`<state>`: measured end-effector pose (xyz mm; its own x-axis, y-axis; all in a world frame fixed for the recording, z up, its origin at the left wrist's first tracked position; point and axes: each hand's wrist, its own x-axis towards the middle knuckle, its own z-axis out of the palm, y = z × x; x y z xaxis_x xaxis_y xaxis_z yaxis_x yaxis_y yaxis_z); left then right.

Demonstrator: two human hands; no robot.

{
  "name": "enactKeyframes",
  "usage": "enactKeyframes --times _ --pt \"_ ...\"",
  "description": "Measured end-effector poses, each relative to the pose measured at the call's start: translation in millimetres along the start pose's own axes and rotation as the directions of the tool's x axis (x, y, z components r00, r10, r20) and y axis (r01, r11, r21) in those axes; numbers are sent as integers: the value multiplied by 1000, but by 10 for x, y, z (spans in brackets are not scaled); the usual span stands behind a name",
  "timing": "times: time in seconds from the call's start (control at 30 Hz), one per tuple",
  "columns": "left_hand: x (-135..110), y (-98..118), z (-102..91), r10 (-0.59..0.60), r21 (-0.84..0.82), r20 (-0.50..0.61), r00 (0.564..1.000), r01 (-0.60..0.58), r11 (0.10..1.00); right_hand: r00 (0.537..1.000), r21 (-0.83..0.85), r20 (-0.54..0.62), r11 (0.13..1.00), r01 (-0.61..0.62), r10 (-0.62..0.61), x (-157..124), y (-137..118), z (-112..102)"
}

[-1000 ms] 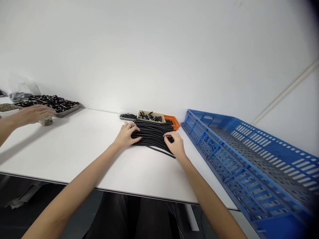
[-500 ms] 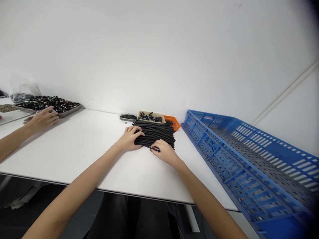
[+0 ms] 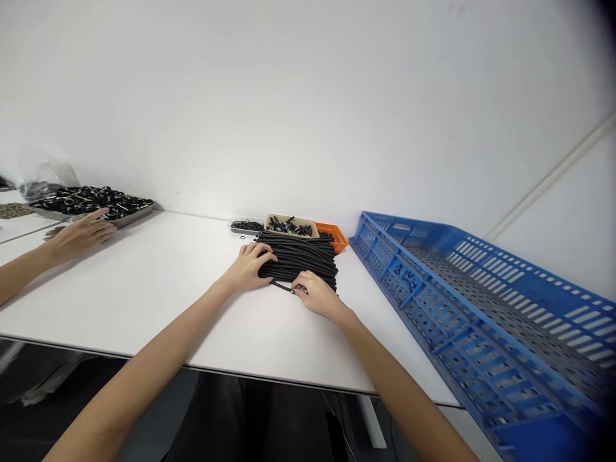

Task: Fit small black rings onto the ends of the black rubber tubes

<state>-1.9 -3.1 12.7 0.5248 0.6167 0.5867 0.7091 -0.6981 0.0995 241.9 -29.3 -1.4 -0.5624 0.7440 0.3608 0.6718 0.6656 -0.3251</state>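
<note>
Rests left hand [image 3: 249, 269] flat on black tube bundle [image 3: 303, 258] lying left-to-right; pinches loose tube [image 3: 281, 286] before it with right hand [image 3: 316, 296]. Bare table [image 3: 158, 276] left, blue crate [image 3: 481, 308] right.

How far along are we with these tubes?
Done: little to show. The tubes lie in one neat stack on the table, and none show in the blue crate. In hand: left hand rests on the stack, right hand pinches one tube at its near edge. Left: seemingly the rest of the stack.
</note>
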Motion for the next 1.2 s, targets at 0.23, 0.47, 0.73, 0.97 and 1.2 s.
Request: enactKeyframes --times 0.23,0.47,0.73,0.97,1.2 --pt "-5 3 -1 -14 -2 22 1000 14 1000 999 83 50 997 8 -12 -5 11 -35" --pt "-6 -1 -1 -20 -8 46 999 21 1000 997 144 74 989 -16 5 -28 30 -101" --pt "-6 -11 -16 -11 -32 62 998 13 999 990 221 141 974 -50 19 -54 86 -168" --pt "3 -23 -37 -9 -23 71 997 10 1000 975 292 217 951 -106 42 -62 95 -206" --pt "12 -9 -30 28 11 71 997 -29 1000 955 322 290 934 -153 56 -64 127 -248"
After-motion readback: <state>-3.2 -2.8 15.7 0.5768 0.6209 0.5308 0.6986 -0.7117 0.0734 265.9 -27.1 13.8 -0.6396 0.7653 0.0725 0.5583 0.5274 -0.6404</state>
